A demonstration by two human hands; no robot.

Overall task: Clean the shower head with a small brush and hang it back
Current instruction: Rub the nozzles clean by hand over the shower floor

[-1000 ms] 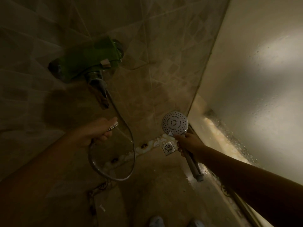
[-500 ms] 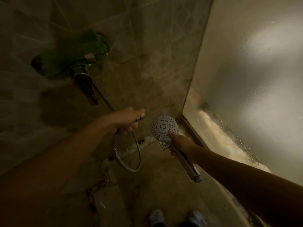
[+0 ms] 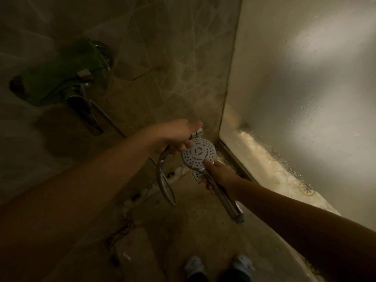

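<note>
The right hand (image 3: 219, 176) is curled round the handle (image 3: 227, 202) of the shower head (image 3: 195, 161), whose long axis runs from the free end, nearest the person, up to the spray face (image 3: 200, 151). Just beyond that face the left hand (image 3: 175, 135) grips the hose (image 3: 162, 180) near its metal end fitting (image 3: 197, 133).

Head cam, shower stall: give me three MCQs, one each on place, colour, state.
1. Where does the right hand grip the shower head?
A. its handle, just below the spray face
B. the handle's far end
C. nowhere, it hangs on the wall

2. Colour of the cover on the wall mixer?
A. red
B. green
C. white

3. State of the hose?
A. screwed to the handle
B. lying loose on the floor
C. off the handle, end fitting held in the left hand

Answers: 1 A, fingers wrap the handle near the face; 2 B, it reads green even in dim light; 3 C, the handle's end is bare.
</note>
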